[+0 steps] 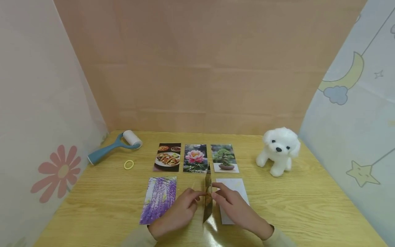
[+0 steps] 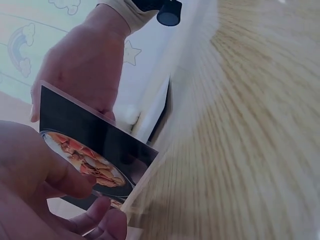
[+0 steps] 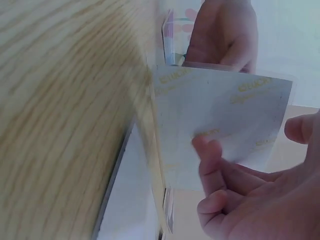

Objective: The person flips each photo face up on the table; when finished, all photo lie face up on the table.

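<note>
A photo card (image 1: 208,202) stands on its edge on the table between my two hands. Its dark front, printed with a plate of food, faces my left hand (image 1: 182,210); a left fingertip touches that side. My right hand (image 1: 235,207) is on the other side, with bent fingertips against the card's pale, logo-printed back (image 3: 225,105) and the thumb up by its top edge. Whether either hand pinches the card is hidden. A pale face-down card (image 1: 227,218) lies partly under my right hand. Beside my left hand lies a purple-flower photo card (image 1: 158,199).
Behind my hands are three photo cards in a row: tacos (image 1: 167,159), a pink flower (image 1: 195,156) and a bonsai (image 1: 224,157). A blue-handled lint roller (image 1: 108,151) and a yellow ring (image 1: 128,164) lie left. At right stands a white plush dog (image 1: 279,151).
</note>
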Demonstrator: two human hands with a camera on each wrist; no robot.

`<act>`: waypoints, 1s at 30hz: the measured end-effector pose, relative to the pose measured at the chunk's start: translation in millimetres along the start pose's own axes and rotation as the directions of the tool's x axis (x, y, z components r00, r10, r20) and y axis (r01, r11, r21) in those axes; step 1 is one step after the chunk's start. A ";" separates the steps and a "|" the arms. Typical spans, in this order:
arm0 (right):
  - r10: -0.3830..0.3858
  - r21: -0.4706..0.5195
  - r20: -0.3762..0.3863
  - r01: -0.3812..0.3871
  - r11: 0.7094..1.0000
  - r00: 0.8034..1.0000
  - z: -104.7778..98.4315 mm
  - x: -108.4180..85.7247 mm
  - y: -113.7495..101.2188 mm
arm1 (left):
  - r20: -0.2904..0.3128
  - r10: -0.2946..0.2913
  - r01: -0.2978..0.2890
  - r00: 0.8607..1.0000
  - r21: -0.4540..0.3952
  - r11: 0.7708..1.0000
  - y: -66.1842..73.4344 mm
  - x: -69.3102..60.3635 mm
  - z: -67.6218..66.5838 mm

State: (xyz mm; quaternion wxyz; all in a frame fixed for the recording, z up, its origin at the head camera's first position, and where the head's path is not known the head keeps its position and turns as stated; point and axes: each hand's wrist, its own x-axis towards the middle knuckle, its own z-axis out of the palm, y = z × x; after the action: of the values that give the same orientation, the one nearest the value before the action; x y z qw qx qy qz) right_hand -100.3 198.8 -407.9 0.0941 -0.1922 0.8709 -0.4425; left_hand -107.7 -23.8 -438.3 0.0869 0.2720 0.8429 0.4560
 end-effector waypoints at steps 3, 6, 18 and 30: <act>0.004 0.040 -0.032 -0.002 0.999 0.999 -2.2 -0.7 -0.4 | 0.005 -0.023 0.023 1.000 -0.001 1.000 0.5 -2.5 -0.7; 0.005 0.081 -0.075 0.001 0.997 0.997 -3.3 -2.1 0.1 | 0.003 -0.043 0.043 0.999 -0.001 0.999 1.0 -5.2 -1.7; 0.166 0.198 -0.213 -0.124 0.972 0.963 4.2 -2.4 2.6 | 0.004 -0.118 0.116 0.993 0.145 0.983 -2.0 -18.1 -7.2; 0.147 0.256 -0.229 -0.086 0.963 0.962 12.2 -1.2 3.5 | -0.084 -0.158 0.170 0.984 0.170 0.971 -5.5 -23.4 -10.2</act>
State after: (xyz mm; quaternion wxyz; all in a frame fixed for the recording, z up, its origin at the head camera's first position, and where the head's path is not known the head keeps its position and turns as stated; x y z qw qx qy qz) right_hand -96.1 192.2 -418.0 0.0344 -0.0709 0.8248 -0.5599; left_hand -94.2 -46.2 -439.4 0.0705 0.1920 0.9021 0.3800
